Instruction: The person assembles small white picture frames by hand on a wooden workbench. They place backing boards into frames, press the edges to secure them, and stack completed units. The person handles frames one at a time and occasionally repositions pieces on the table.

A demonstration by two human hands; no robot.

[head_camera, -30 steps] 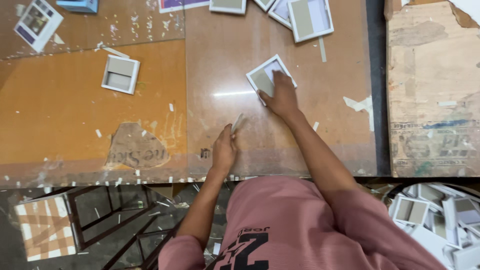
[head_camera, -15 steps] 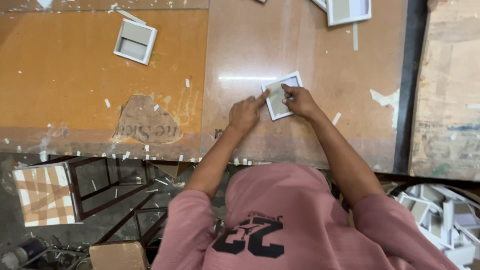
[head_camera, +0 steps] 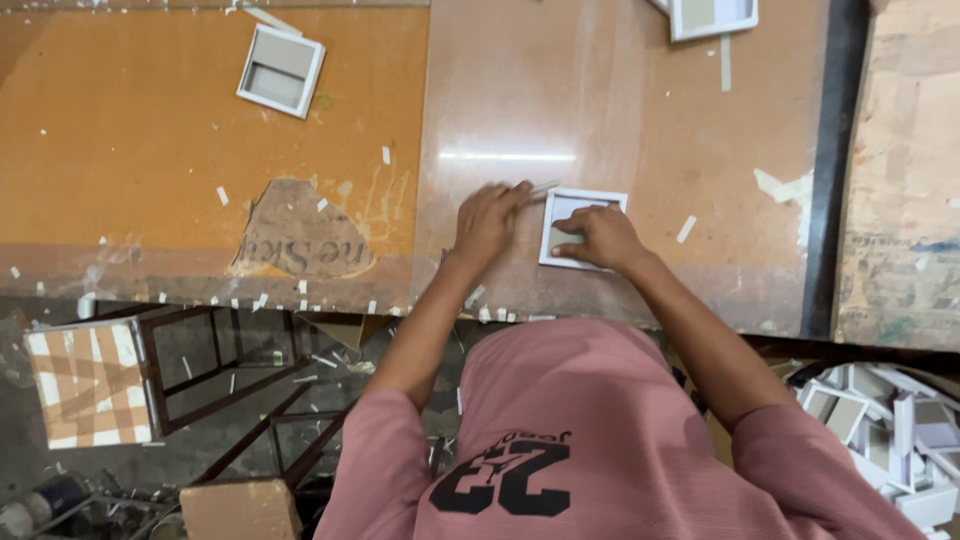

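Observation:
A small white square frame (head_camera: 590,206) with a grey middle lies flat on the brown worktable (head_camera: 520,90), close to its near edge. My right hand (head_camera: 602,238) rests on the frame, fingers pressing into its middle and lower part. My left hand (head_camera: 488,220) lies just left of the frame, fingers curled around a thin pale strip-like tool (head_camera: 543,189) whose tip points at the frame's top left corner. Both forearms reach out from my pink shirt.
A second white frame (head_camera: 281,70) lies at the far left, and a third (head_camera: 712,15) sits at the top edge. Paper scraps and a torn patch (head_camera: 300,240) mark the table. Worn cardboard (head_camera: 905,170) lies right. Below are a metal stand (head_camera: 230,370) and a heap of white frames (head_camera: 890,420).
My right hand drew the white frame from farther out on the table toward the near edge. My left hand came up beside it with the thin tool.

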